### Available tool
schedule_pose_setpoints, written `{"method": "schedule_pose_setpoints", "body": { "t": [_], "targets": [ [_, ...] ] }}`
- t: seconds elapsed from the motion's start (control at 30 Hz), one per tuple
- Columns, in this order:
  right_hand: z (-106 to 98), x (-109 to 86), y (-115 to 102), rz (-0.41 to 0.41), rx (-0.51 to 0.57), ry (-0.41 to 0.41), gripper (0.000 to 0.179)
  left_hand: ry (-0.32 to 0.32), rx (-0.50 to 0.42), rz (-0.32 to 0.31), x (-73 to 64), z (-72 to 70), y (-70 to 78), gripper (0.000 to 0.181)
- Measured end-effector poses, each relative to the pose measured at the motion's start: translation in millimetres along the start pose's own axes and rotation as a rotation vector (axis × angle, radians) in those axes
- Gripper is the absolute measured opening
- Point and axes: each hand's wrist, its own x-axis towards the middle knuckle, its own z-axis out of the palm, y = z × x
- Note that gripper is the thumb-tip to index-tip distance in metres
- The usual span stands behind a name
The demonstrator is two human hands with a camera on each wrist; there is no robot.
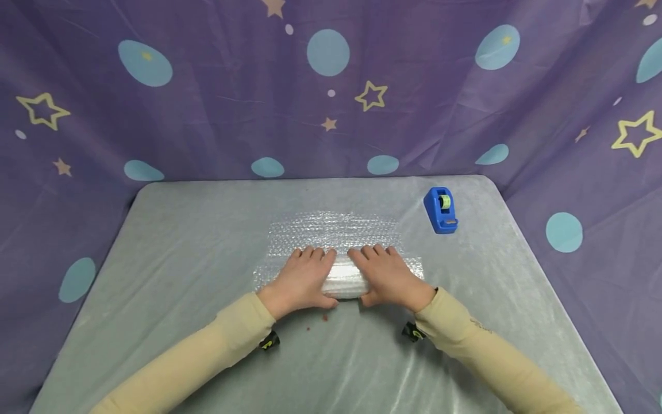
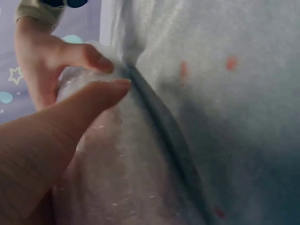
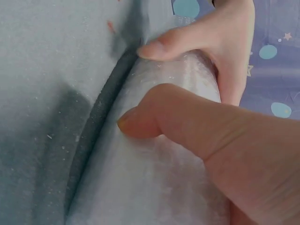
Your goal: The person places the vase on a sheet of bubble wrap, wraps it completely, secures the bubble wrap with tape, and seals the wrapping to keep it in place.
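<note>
A roll of clear bubble wrap (image 1: pixel 345 280) lies crosswise on the grey-covered table, its contents hidden by the layers. Beyond it, a flat stretch of the same bubble wrap sheet (image 1: pixel 333 230) spreads toward the back. My left hand (image 1: pixel 304 280) grips the roll left of its middle, fingers over the far side and thumb along the near side. Mirroring it, my right hand (image 1: pixel 389 280) holds the roll right of the middle. In the right wrist view, my right thumb (image 3: pixel 164 110) presses on the smooth, shiny wrap (image 3: pixel 154 183). Both thumbs point toward each other.
A blue tape dispenser (image 1: pixel 441 211) with a roll of tape stands at the back right. Small reddish marks (image 2: pixel 231 63) show on the grey table cover (image 1: pixel 181 247) in front of the roll. A purple curtain (image 1: pixel 233 103) with stars hangs behind and at both sides.
</note>
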Motion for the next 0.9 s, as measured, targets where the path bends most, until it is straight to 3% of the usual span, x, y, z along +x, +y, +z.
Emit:
{"method": "schedule_pose_setpoints", "body": {
  "t": [0.23, 0.53, 0.73, 0.9],
  "targets": [
    [-5, 4.0, 4, 0.030, 0.018, -0.083, 0.089, 0.004, -0.011, 0.008, 4.8, 2.0, -3.4, 0.094],
    [-9, 9.1, 9, 0.044, 0.078, -0.101, 0.091, -0.051, -0.047, 0.029, 12.3, 1.2, -13.9, 0.089],
    [-9, 9.0, 13, -0.027, 0.059, -0.063, 0.090, -0.076, -0.059, 0.046, 15.7, -3.8, -16.4, 0.087],
    [-7, 1.1, 7, -0.074, -0.049, 0.016, 0.098, -0.127, -0.078, 0.042, 18.0, -6.9, -16.9, 0.090]
  ]
}}
